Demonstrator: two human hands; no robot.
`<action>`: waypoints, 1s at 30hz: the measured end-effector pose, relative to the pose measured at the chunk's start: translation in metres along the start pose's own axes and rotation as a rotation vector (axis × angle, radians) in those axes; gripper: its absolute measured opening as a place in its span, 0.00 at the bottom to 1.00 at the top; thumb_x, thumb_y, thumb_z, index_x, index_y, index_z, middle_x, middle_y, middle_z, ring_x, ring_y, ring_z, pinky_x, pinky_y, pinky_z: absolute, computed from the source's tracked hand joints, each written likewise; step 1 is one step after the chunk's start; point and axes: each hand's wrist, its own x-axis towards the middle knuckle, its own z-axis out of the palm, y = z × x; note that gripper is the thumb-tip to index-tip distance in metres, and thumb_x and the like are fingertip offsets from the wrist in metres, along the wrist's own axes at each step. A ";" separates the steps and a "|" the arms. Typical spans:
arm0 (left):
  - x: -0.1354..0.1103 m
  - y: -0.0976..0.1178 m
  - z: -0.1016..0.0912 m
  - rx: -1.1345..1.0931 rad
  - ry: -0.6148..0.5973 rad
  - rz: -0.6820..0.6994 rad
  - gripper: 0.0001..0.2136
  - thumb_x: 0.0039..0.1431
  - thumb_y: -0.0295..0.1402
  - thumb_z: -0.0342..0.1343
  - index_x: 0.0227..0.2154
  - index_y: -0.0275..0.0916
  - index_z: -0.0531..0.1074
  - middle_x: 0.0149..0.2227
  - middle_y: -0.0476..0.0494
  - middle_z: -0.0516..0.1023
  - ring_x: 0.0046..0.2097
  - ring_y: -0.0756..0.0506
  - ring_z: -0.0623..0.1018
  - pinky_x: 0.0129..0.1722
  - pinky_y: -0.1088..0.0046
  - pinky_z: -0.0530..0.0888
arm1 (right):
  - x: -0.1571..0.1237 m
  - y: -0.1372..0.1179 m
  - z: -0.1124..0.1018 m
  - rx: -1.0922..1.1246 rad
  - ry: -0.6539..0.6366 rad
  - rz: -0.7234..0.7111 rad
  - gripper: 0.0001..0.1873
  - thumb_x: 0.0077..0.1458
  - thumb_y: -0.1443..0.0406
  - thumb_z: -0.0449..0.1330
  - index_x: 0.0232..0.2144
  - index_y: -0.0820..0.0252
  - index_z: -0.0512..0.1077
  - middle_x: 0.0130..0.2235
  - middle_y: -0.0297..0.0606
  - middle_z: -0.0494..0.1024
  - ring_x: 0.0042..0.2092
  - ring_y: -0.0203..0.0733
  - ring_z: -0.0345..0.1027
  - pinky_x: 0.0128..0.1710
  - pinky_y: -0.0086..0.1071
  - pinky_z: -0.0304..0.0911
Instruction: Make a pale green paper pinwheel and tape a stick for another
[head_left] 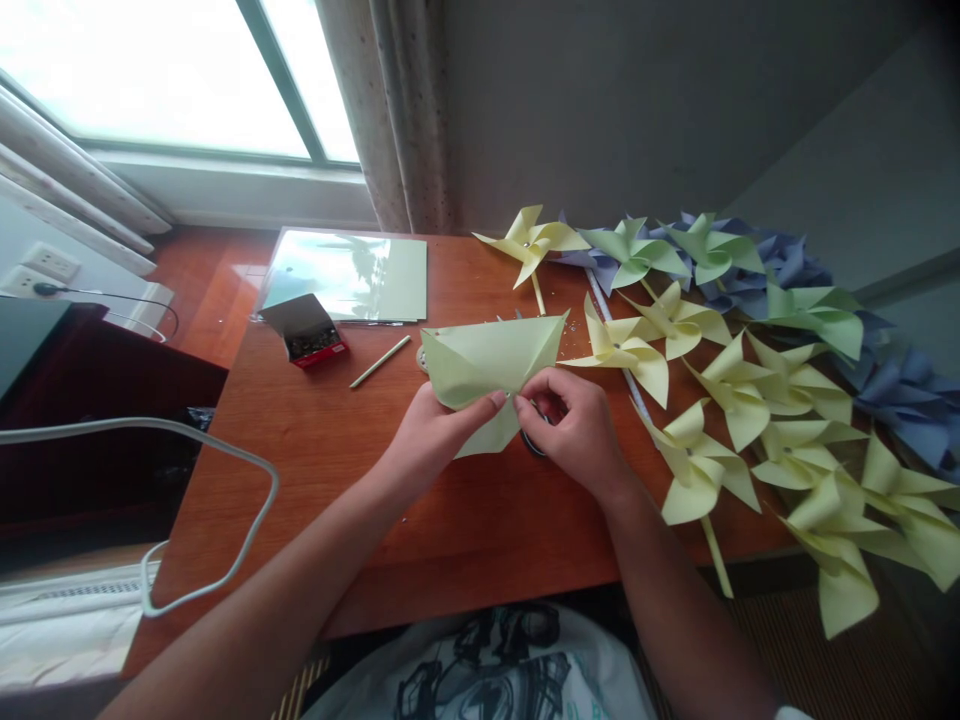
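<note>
A pale yellow-green paper pinwheel (487, 362), partly folded, is held up over the wooden table in front of me. My left hand (442, 420) is closed on its left side, the thumb pressing near the centre. The fingers of my right hand (566, 420) pinch close to the same centre, on the paper's right side; a small pale dot shows between the two thumbs, too small to name. Behind the paper and my right hand, a dark round loop, perhaps a scissors handle (534, 440), is mostly hidden.
A red open box (315, 345) with small dark pieces, a rolled paper stick (380, 362) and a clear folder of paper sheets (405, 280) lie to the left. Finished yellow pinwheels (694, 460), green ones (817, 315) and blue ones crowd the right. A white cable (247, 460) loops at the left edge.
</note>
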 end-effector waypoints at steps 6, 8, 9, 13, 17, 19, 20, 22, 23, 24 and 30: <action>0.001 0.000 -0.001 0.015 0.000 -0.002 0.18 0.49 0.35 0.72 0.44 0.35 0.81 0.44 0.38 0.85 0.47 0.36 0.82 0.48 0.63 0.77 | 0.000 0.000 -0.001 0.016 0.004 0.009 0.07 0.54 0.67 0.62 0.25 0.55 0.69 0.22 0.27 0.65 0.24 0.35 0.59 0.25 0.31 0.56; 0.001 -0.002 -0.002 0.026 0.024 0.015 0.19 0.47 0.36 0.73 0.43 0.35 0.81 0.44 0.38 0.85 0.47 0.36 0.82 0.48 0.62 0.77 | 0.000 0.000 -0.001 0.019 -0.003 0.008 0.06 0.54 0.67 0.62 0.26 0.55 0.69 0.23 0.28 0.66 0.25 0.36 0.60 0.25 0.31 0.57; 0.002 -0.003 -0.002 0.030 0.043 0.023 0.20 0.47 0.36 0.73 0.43 0.35 0.81 0.43 0.38 0.85 0.47 0.35 0.82 0.48 0.62 0.77 | 0.000 0.000 -0.001 0.021 -0.010 0.008 0.06 0.54 0.66 0.62 0.26 0.55 0.70 0.23 0.28 0.67 0.25 0.36 0.60 0.25 0.31 0.57; 0.002 -0.004 -0.003 0.049 0.114 0.036 0.20 0.45 0.37 0.74 0.41 0.35 0.82 0.41 0.38 0.86 0.45 0.35 0.82 0.46 0.63 0.77 | -0.001 -0.002 -0.002 0.059 -0.017 -0.010 0.05 0.57 0.64 0.62 0.29 0.56 0.72 0.25 0.30 0.71 0.27 0.37 0.64 0.26 0.31 0.59; 0.002 -0.002 -0.003 0.056 0.124 0.026 0.19 0.47 0.37 0.73 0.42 0.36 0.82 0.43 0.39 0.86 0.46 0.36 0.82 0.46 0.64 0.77 | -0.001 -0.004 -0.003 0.131 0.071 0.002 0.06 0.61 0.62 0.62 0.31 0.55 0.74 0.30 0.34 0.76 0.29 0.38 0.67 0.29 0.32 0.62; 0.002 -0.002 -0.003 0.053 0.121 0.010 0.20 0.47 0.37 0.73 0.43 0.36 0.81 0.44 0.38 0.85 0.47 0.35 0.82 0.46 0.64 0.76 | -0.001 -0.001 -0.003 0.158 0.188 0.042 0.06 0.62 0.61 0.61 0.34 0.55 0.74 0.32 0.35 0.77 0.32 0.40 0.69 0.32 0.33 0.65; 0.001 -0.001 -0.003 0.050 0.120 0.000 0.20 0.46 0.37 0.73 0.43 0.36 0.81 0.44 0.37 0.85 0.47 0.35 0.82 0.46 0.63 0.77 | 0.000 0.001 -0.003 0.173 0.254 0.065 0.05 0.62 0.60 0.61 0.35 0.55 0.74 0.34 0.36 0.77 0.34 0.41 0.70 0.33 0.34 0.67; 0.001 -0.001 -0.003 0.043 0.121 -0.019 0.21 0.45 0.37 0.74 0.43 0.36 0.82 0.44 0.37 0.86 0.47 0.34 0.82 0.46 0.63 0.77 | 0.002 0.007 -0.003 0.208 0.371 0.098 0.06 0.62 0.59 0.62 0.37 0.54 0.74 0.37 0.38 0.78 0.37 0.42 0.72 0.36 0.34 0.69; 0.001 -0.002 -0.003 0.041 0.122 -0.027 0.21 0.44 0.38 0.74 0.43 0.36 0.82 0.43 0.36 0.86 0.47 0.33 0.82 0.46 0.62 0.77 | 0.003 0.010 -0.003 0.225 0.411 0.104 0.06 0.62 0.59 0.62 0.38 0.55 0.73 0.38 0.38 0.78 0.39 0.42 0.73 0.38 0.35 0.70; 0.001 -0.002 -0.003 0.041 0.122 -0.034 0.21 0.44 0.38 0.74 0.42 0.36 0.82 0.43 0.37 0.86 0.47 0.33 0.82 0.45 0.62 0.77 | 0.004 0.012 -0.003 0.242 0.440 0.103 0.07 0.61 0.59 0.63 0.39 0.55 0.73 0.40 0.39 0.78 0.40 0.43 0.73 0.40 0.35 0.71; 0.000 -0.003 -0.004 0.084 0.108 -0.043 0.18 0.45 0.36 0.73 0.41 0.37 0.82 0.41 0.39 0.86 0.47 0.34 0.82 0.44 0.64 0.77 | 0.005 0.012 -0.003 0.283 0.507 0.053 0.08 0.60 0.62 0.64 0.41 0.54 0.71 0.40 0.40 0.78 0.41 0.43 0.75 0.39 0.34 0.73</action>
